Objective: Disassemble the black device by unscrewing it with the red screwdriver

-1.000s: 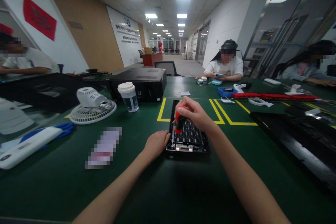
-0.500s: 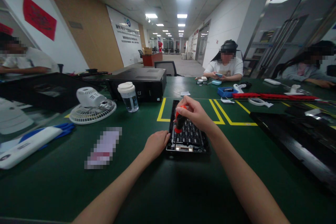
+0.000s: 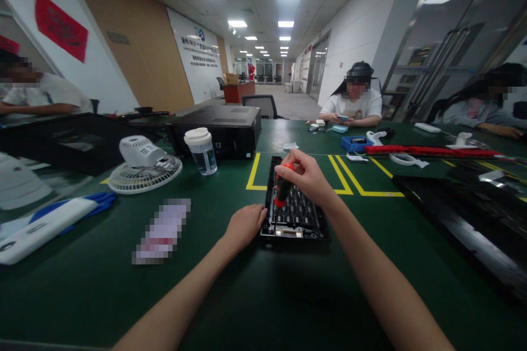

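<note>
A black rectangular panel (image 3: 300, 213) with a honeycomb pattern inside lies on the green table in front of me. Near its close end runs a shiny metal strip (image 3: 287, 232). My right hand (image 3: 302, 173) is closed around the red and black handle of a screwdriver (image 3: 282, 192). The tool stands nearly upright over the panel's left side, and its tip is hard to make out. At the panel's left edge, my left hand (image 3: 247, 223) has its fingers together, holding the rim; the fingertips are partly hidden.
To the left are a white fan (image 3: 144, 167), a lidded cup (image 3: 201, 151), blue gloves (image 3: 88, 211) and a blurred-out flat item (image 3: 162, 230). A black computer case (image 3: 218, 129) stands behind. Black panels (image 3: 461, 219) lie at right, below a blue tray (image 3: 356, 143). Other people sit around the table.
The screwdriver handle has turned slightly in my right hand, and the fingers have shifted a little around it. My left hand and the panel stay where they were.
</note>
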The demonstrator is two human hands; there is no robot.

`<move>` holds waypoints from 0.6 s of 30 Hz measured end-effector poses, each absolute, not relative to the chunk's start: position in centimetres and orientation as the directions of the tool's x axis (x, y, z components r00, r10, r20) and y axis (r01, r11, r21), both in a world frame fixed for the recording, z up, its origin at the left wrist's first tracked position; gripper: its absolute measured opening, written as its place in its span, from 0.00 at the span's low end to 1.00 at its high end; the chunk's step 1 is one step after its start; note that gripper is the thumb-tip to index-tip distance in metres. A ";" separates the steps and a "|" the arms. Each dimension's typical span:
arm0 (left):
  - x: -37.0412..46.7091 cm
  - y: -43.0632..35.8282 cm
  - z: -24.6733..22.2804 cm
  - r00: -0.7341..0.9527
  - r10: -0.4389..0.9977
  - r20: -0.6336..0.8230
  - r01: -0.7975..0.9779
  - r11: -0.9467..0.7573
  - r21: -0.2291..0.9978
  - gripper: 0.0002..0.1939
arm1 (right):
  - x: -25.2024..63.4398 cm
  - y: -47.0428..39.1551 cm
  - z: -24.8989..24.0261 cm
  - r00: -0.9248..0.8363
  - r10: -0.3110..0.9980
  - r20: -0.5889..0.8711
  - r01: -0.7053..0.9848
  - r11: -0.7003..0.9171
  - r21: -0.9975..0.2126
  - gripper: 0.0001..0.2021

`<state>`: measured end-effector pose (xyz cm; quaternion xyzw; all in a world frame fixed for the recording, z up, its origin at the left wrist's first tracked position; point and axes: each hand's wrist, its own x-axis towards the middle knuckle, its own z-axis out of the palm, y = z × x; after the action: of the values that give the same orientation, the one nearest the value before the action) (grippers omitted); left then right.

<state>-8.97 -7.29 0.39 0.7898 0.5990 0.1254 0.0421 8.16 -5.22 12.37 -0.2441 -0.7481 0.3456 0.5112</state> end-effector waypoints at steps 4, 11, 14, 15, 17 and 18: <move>-9.0 -7.3 0.3 0.254 0.955 0.155 0.935 -0.283 0.211 0.21 | 8.0 -5.2 12.3 -0.341 0.716 0.609 0.019 0.653 -0.757 0.12; -8.9 -7.4 0.5 0.254 0.956 0.146 0.935 -0.281 0.218 0.21 | 7.8 -5.1 12.0 -0.313 0.723 0.616 0.048 0.660 -0.750 0.13; -8.9 -7.4 0.5 0.251 0.958 0.138 0.937 -0.277 0.214 0.21 | 7.7 -5.0 11.9 -0.296 0.731 0.615 0.069 0.659 -0.749 0.13; -8.9 -7.4 0.5 0.251 0.958 0.137 0.938 -0.276 0.212 0.21 | 7.7 -5.0 11.8 -0.290 0.732 0.617 0.075 0.660 -0.748 0.14; -8.8 -7.4 0.5 0.247 0.960 0.132 0.940 -0.270 0.209 0.21 | 7.5 -5.0 11.8 -0.278 0.731 0.623 0.094 0.666 -0.740 0.14; -8.8 -7.4 0.6 0.243 0.961 0.128 0.941 -0.266 0.208 0.21 | 7.5 -5.0 11.8 -0.271 0.730 0.627 0.109 0.671 -0.734 0.14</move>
<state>-8.82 -7.42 0.58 0.7872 0.6043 0.1151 0.0437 7.46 -4.98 11.78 -0.2829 -0.7422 0.2910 0.5333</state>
